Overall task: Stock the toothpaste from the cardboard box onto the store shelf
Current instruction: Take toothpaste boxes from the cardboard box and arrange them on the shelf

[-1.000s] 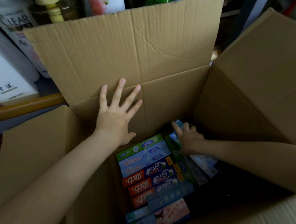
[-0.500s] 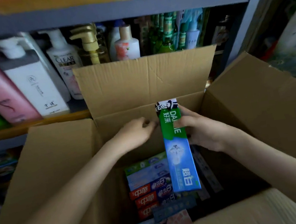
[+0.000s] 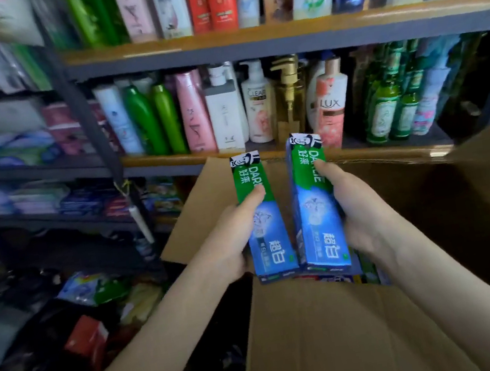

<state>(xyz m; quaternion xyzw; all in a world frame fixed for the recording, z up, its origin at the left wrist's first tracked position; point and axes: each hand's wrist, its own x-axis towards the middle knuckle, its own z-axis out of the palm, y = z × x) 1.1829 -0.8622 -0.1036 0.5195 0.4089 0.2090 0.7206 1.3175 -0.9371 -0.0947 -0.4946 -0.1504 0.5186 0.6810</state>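
Two green-and-blue Darlie toothpaste cartons are held upright side by side above the open cardboard box [image 3: 340,330]. My left hand [image 3: 230,242] grips the left toothpaste carton [image 3: 266,239], thumb on its front. My right hand [image 3: 359,209] grips the right toothpaste carton [image 3: 317,215], thumb across its green top part. The two cartons nearly touch at their lower ends. A few more toothpaste packs [image 3: 357,275] peek out of the box just below them; most of the box's inside is hidden by its near flap.
The store shelf [image 3: 246,39] ahead carries rows of shampoo and body wash bottles [image 3: 226,114] on two levels. A dark upright post [image 3: 95,138] splits off lower left shelves with flat packs [image 3: 89,203]. Bags and packets [image 3: 89,306] lie on the floor at left.
Both hands have come up out of the box, each with a carton; before, only the right hand held one. The view has swung up and left toward the shelves.
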